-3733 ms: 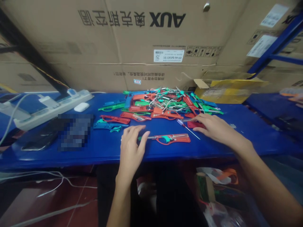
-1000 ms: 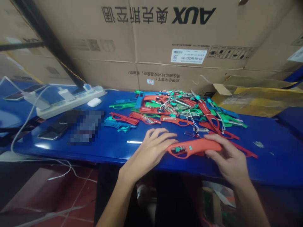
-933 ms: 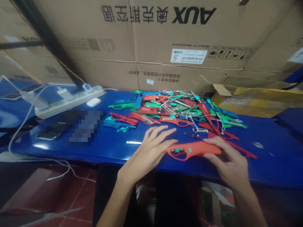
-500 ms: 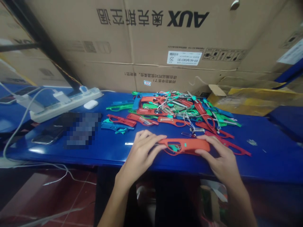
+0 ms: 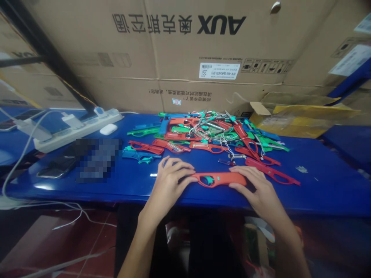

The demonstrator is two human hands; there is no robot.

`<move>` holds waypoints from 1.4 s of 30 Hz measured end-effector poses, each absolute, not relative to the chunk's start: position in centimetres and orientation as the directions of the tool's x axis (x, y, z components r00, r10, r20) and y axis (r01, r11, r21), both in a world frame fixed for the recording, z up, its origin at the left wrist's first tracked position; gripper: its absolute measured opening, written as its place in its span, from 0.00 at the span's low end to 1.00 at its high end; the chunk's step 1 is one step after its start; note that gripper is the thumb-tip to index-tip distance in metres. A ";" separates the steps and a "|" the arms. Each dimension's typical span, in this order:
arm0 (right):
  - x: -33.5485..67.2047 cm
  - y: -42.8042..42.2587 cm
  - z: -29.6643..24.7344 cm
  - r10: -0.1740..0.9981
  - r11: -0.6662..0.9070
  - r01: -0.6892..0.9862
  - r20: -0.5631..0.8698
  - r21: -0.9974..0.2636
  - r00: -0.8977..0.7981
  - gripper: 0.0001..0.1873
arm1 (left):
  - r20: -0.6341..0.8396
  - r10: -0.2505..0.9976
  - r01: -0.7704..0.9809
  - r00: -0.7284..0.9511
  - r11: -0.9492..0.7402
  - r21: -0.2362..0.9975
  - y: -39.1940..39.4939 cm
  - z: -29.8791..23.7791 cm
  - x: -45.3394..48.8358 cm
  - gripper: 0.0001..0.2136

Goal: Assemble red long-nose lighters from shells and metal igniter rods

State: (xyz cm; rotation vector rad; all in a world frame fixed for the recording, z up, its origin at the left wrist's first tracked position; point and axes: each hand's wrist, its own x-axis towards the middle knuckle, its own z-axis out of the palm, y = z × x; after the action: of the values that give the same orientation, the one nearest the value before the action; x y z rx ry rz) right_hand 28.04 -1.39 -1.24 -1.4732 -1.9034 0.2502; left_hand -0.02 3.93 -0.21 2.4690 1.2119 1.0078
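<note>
Near the front edge of the blue table (image 5: 290, 200), both hands grip an orange-red gas lighter (image 5: 228, 178) lying level from left to right. My left hand (image 5: 171, 179) pinches its nozzle end, and the metal tip pokes out left of the fingers. My right hand (image 5: 255, 181) is closed around the handle's rounded end, thumb at the front and fingers behind. A green trigger (image 5: 208, 180) shows inside the guard loop. Just behind lie a small clear purplish part (image 5: 226, 161) and a red lighter shell half (image 5: 272, 170).
A heap of red, green and blue lighter parts (image 5: 208, 131) with wires spreads behind the hands. At left are a white power strip (image 5: 78, 129), a white case (image 5: 108, 129) and a dark phone (image 5: 58, 166). Large cardboard boxes (image 5: 174, 50) stand behind; a yellow-taped carton (image 5: 301, 119) sits right.
The lighter's two edges look closer together now, and the lighter sits turned slightly more upright toward me. Both hands keep their grip. The whole view has shifted a little.
</note>
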 end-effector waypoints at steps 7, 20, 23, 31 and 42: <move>28.1 -1.5 -1.6 0.912 0.320 0.801 0.393 -0.505 -0.117 0.19 | 0.458 0.764 0.596 0.454 -0.643 0.481 4.0 -0.2 0.0 0.05; 27.6 -1.3 -0.9 0.916 0.342 0.808 0.361 -0.479 -0.173 0.16 | 0.450 0.771 0.596 0.450 -0.635 0.492 4.0 -0.3 -0.1 0.04; 27.6 -1.3 -0.9 0.921 0.337 0.801 0.350 -0.495 -0.171 0.16 | 0.461 0.765 0.596 0.451 -0.642 0.483 3.9 -0.3 -0.2 0.04; 27.6 -1.2 -1.0 0.925 0.347 0.779 0.326 -0.522 -0.194 0.16 | 0.454 0.766 0.595 0.455 -0.641 0.485 3.8 -0.3 -0.2 0.05; 27.6 -1.0 -0.9 0.915 0.383 0.764 0.329 -0.519 -0.235 0.15 | 0.439 0.764 0.608 0.473 -0.644 0.464 3.9 -0.4 -0.2 0.05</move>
State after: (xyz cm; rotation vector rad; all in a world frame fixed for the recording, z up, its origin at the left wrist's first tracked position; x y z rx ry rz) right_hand 27.56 -1.02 -0.95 -1.4366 -2.0594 0.3332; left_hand -0.19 3.86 -0.36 2.4784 1.1784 0.9239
